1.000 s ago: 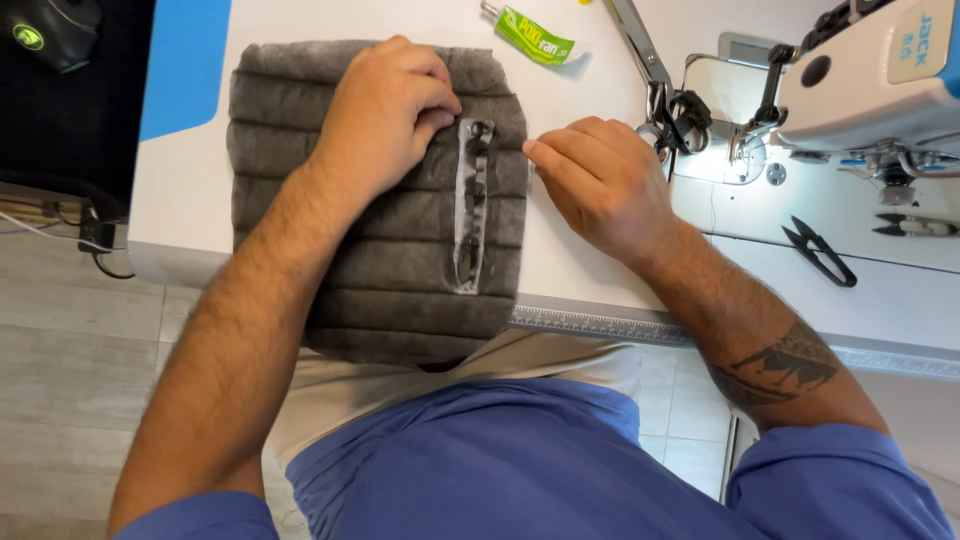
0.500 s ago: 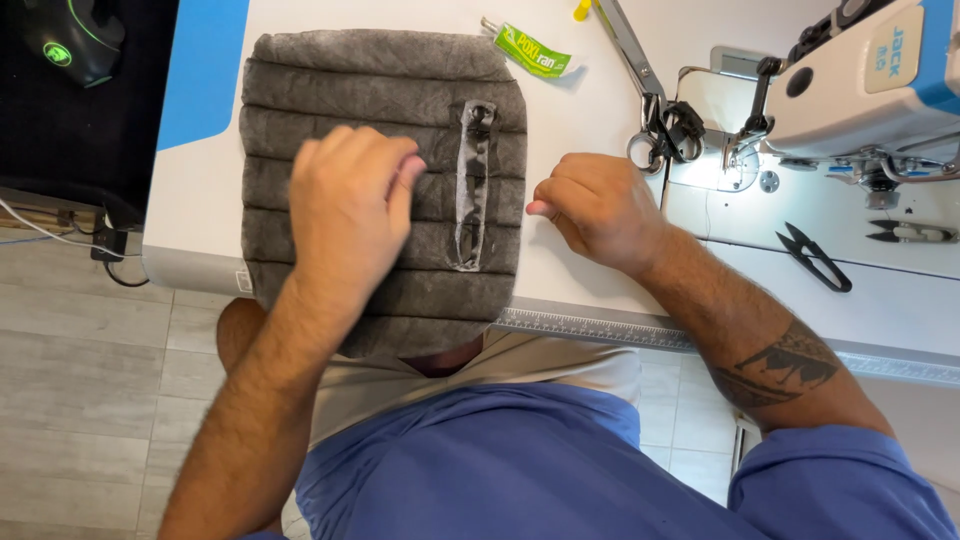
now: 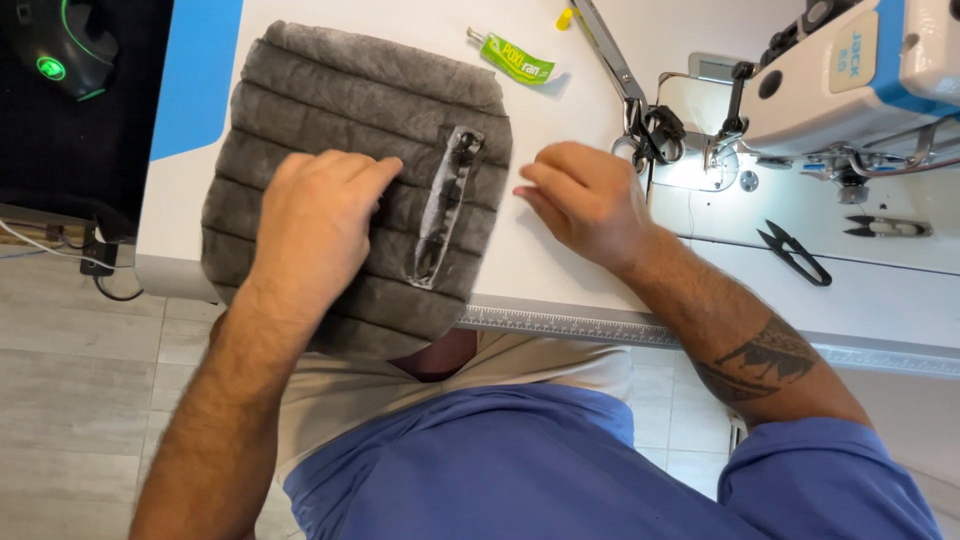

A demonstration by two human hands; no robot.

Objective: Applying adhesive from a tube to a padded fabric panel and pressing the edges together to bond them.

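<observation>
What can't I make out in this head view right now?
- Near edge of the grey quilted fabric panel: hangs over the table edge, partly under the left hand.
- Right hand fingertips: motion-blurred; contact with the panel unclear.
- White sewing machine: cut off by the top and right edges.

One grey quilted pad and one green tube are seen on the white table. Two thread snips are counted, plus one sewing machine. Two hands are counted.
</observation>
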